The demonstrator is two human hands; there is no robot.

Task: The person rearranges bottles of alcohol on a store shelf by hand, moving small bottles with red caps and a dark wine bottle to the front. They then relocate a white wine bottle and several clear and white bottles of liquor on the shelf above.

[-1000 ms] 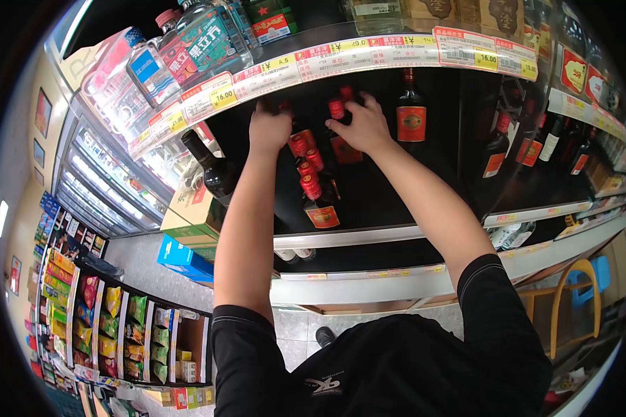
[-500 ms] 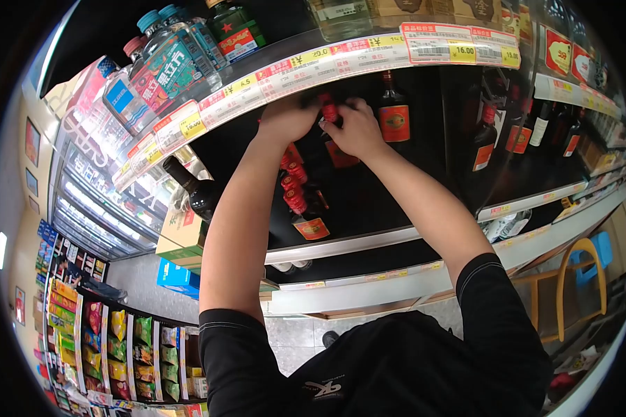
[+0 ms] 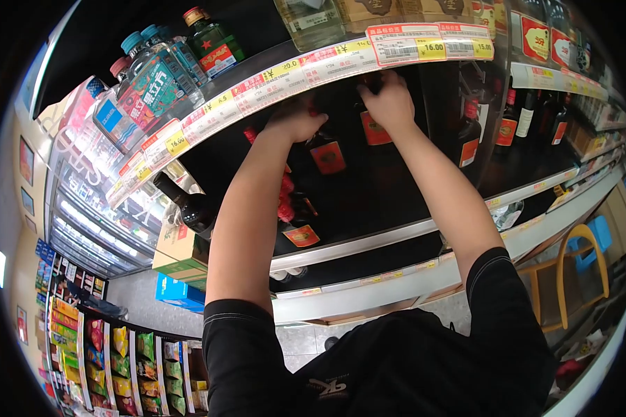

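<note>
Deep on the dark shelf, under the priced shelf edge, my right hand [image 3: 392, 105] closes round the neck of a dark bottle with an orange-red label [image 3: 375, 129]. To its left, my left hand [image 3: 298, 125] is closed at the top of a second dark bottle, whose orange label [image 3: 327, 158] faces me. A red cap shows partly by those fingers; the rest of the grip is in shadow. Nearer the front stands a row of red-capped bottles, partly behind my left forearm, the foremost with an orange label [image 3: 302, 236].
The price-tag strip [image 3: 299, 69] of the upper shelf overhangs both hands. Clear and blue bottles [image 3: 161, 76] stand above. A dark bottle [image 3: 188, 205] is left of my forearm, near cartons [image 3: 181, 254]. Further bottles [image 3: 470, 132] stand right, and a wooden chair [image 3: 570, 278] lies lower right.
My hands have drawn apart. The right has left the red-capped bottle and moved right and up to the bottle there. My left hand is now at the middle bottle's top. The view has shifted slightly.
</note>
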